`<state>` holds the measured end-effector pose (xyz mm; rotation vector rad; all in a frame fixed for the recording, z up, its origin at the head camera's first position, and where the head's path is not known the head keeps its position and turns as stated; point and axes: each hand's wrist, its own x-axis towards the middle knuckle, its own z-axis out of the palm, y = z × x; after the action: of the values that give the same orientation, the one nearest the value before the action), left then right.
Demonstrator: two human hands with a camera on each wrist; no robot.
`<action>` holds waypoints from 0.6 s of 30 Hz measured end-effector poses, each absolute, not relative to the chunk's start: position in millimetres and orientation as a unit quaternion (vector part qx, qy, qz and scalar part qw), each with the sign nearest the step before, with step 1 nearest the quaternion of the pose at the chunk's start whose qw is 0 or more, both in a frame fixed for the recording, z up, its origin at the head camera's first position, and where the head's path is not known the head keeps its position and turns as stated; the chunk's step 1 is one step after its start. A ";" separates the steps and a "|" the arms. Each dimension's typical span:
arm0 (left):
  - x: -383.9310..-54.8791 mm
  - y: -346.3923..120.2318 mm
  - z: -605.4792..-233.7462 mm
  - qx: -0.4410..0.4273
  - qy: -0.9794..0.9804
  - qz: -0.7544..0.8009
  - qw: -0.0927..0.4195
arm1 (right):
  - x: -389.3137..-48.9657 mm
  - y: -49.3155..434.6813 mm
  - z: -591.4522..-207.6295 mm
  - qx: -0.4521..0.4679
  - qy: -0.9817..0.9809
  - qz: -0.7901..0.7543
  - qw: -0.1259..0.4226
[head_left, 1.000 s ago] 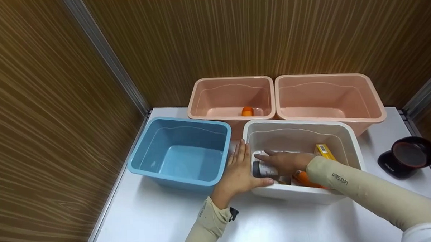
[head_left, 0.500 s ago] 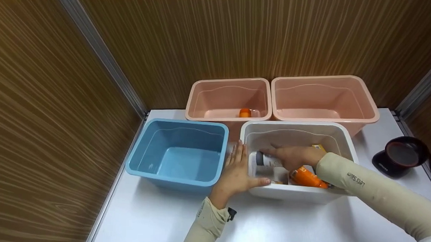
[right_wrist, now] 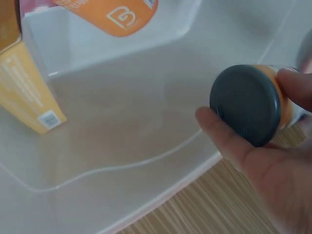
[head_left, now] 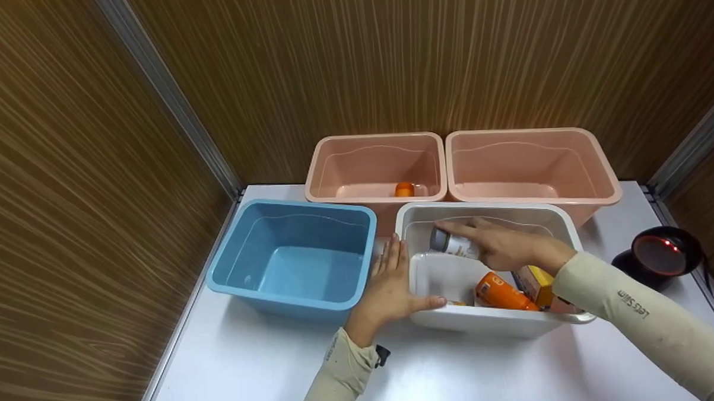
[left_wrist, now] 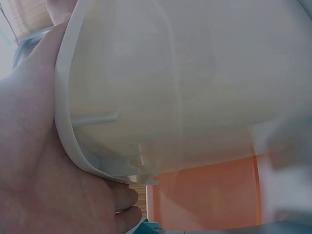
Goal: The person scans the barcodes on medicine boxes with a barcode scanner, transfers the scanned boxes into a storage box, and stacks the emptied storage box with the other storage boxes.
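In the head view my right hand (head_left: 507, 247) grips a white bottle with a dark grey cap (head_left: 456, 243), raised inside the white bin (head_left: 488, 209) near its back wall. The right wrist view shows the cap (right_wrist: 246, 105) face-on, thumb on one side and fingers on the other, with an orange band behind it. My left hand (head_left: 387, 288) lies along the bin's left rim, fingers straight and thumb over the front corner. Inside the bin lie an orange tube (head_left: 504, 293) and a yellow box (head_left: 537, 284); a small yellow item is partly hidden by the front wall.
A blue bin (head_left: 306, 267) stands left of the white one. Two pink bins stand behind: the left bin (head_left: 356, 165) holds an orange object (head_left: 404, 189), beside the right bin (head_left: 528, 159). A black device with red lights (head_left: 662, 255) sits at the right.
My right hand has taken hold of the capped bottle and lifted it from the bin floor, moving back. The orange tube and yellow box are more exposed. The left hand keeps its place.
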<state>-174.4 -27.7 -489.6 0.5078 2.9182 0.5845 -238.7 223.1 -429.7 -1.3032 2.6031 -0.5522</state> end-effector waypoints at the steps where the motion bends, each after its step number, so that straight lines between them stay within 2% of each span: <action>1: -174.5 -27.7 -489.9 0.168 0.965 0.194 0.061 | -237.8 224.5 -427.9 -0.434 0.877 -0.190 0.081; 11: -175.2 -27.1 -490.6 0.170 0.965 0.190 0.062 | -238.8 234.5 -418.2 -0.374 0.867 -0.330 0.025; 18: -175.5 -27.1 -488.8 0.162 0.964 0.196 0.072 | -238.2 248.1 -407.6 -0.320 0.879 -0.353 -0.020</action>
<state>-175.5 -27.1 -488.8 0.4875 2.8986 0.5899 -238.2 248.1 -407.6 -1.0194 2.7973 -1.1218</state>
